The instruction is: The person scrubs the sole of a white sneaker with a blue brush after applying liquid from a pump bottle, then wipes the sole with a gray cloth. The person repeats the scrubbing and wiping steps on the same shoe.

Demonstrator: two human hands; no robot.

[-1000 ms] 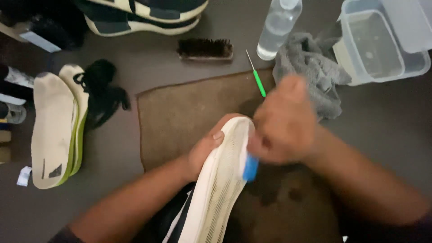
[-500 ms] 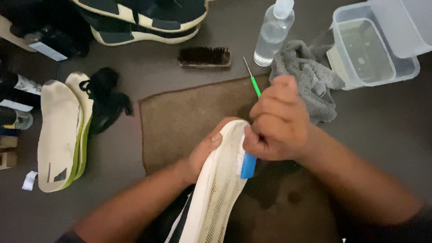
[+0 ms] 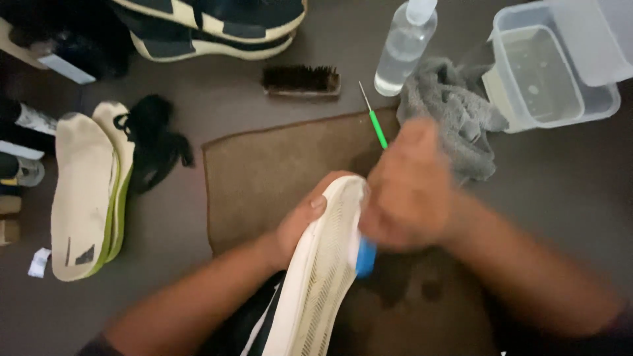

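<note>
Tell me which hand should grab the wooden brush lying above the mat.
Probably the left hand: it only steadies the shoe, while the right hand is closed on a blue-handled tool. The wooden brush lies up and left, nearer the left side.

- We count two hands: left hand [image 3: 300, 224], right hand [image 3: 409, 191].
- One shoe [image 3: 320, 277] held sole up; two more shoes [image 3: 211, 26] stacked.
- Two insoles [image 3: 86, 198].
- One bristle brush [image 3: 301, 80].
- One clear bottle [image 3: 403, 49].
- One grey cloth [image 3: 455, 115].
- One clear plastic tub [image 3: 547, 72].
- One brown mat [image 3: 277, 165].
</note>
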